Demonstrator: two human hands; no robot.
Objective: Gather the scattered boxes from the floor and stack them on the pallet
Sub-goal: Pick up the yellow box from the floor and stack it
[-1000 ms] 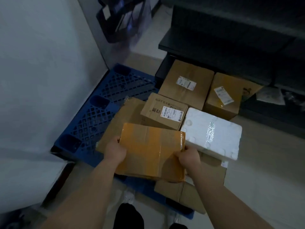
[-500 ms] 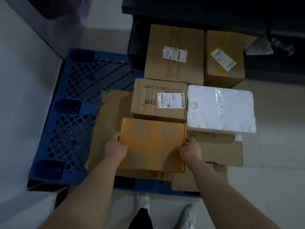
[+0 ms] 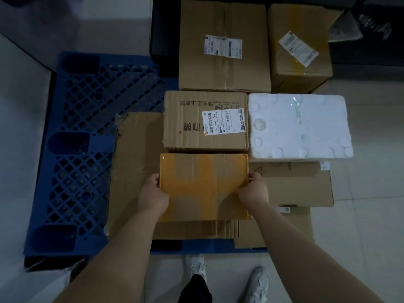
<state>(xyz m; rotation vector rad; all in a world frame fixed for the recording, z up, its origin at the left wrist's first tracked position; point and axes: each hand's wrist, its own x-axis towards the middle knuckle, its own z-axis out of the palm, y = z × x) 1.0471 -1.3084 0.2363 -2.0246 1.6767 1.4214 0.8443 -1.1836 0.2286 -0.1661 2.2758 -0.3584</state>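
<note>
While logging 1 orange-taped box (image 3: 203, 186), finding it seemingly lying flat on the cardboard sheet (image 3: 135, 171) over the blue pallet (image 3: 87, 127), just in front of the printed carton (image 3: 205, 121). Being clasped at both short sides, by the left hand (image 3: 153, 195) curled round the left edge and the right hand (image 3: 253, 191) pinching the right edge. Judging as shallow, probably light, stiff enough for edge lifting. Expecting glossy tape to be slipping; favouring grips under the side edges, near the corners.
</note>
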